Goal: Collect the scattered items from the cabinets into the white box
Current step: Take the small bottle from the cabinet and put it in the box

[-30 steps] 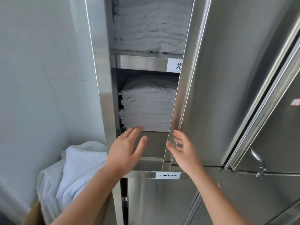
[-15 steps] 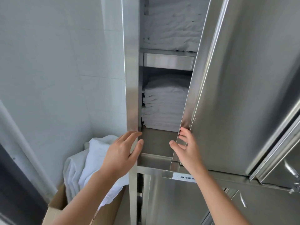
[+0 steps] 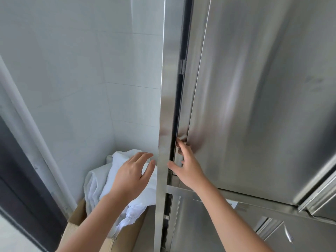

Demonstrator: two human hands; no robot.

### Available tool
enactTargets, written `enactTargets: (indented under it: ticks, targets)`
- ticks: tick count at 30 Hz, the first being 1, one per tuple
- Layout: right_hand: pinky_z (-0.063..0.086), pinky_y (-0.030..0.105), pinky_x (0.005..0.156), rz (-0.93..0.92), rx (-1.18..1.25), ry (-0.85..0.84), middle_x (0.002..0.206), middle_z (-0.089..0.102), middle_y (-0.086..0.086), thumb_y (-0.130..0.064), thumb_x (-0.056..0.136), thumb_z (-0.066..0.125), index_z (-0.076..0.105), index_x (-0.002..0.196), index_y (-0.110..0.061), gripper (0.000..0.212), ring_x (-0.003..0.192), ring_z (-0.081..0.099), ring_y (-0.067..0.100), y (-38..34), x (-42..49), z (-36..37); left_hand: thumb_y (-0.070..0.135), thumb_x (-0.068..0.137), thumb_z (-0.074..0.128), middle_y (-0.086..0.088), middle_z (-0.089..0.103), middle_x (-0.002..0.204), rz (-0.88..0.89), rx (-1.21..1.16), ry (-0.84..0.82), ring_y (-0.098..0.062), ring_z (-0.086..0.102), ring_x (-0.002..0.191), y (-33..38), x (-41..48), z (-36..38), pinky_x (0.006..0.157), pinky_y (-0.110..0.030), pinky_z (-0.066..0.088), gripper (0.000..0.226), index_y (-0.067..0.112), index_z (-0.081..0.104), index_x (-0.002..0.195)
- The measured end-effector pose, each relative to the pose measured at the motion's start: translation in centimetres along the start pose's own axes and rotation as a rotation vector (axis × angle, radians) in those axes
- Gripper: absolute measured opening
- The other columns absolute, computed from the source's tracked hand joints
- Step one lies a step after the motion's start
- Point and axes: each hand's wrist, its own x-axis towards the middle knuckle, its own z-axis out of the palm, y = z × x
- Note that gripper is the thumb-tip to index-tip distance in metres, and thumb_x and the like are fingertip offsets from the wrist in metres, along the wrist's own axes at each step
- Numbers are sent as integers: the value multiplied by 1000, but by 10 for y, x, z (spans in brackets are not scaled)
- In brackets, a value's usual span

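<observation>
White linens [image 3: 101, 180] lie heaped in an open cardboard box [image 3: 76, 218] on the floor at lower left, spilling over its rim in the corner between the tiled wall [image 3: 91, 70] and the steel cabinet. The left hand [image 3: 132, 175] hovers over the heap with its fingers released and spread. It holds nothing, and its fingertips are just beside the cabinet's upright frame post [image 3: 166, 106]. The right hand [image 3: 187, 166] is on the left edge of the tall stainless cabinet door [image 3: 254, 106], thumb stretched toward the post. Whether its fingers hook round the edge or only press on it cannot be told. Only a narrow dark gap [image 3: 177, 115] shows between door and post. A lower cabinet door [image 3: 209, 226] sits beneath.
</observation>
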Motion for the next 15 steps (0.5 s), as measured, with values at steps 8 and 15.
enactTargets:
  ticks: [8,15]
  targets:
    - [38,34,115,15,-11,56,154,35,-13,-32,88,73,27,158,-31,83,142,38,3,-1,2,14,49,99,35,13,58,130,-14,0,-26,-8,58,112,-17,-4,2,84,-24,47,45,24,58,130]
    - [37,38,117,55,21,-4,156,37,-16,-41,88,69,27,156,-39,80,142,37,0,-1,-1,8,51,99,34,15,60,125,12,-17,-41,-7,58,108,-15,-3,19,84,-25,46,46,25,58,128]
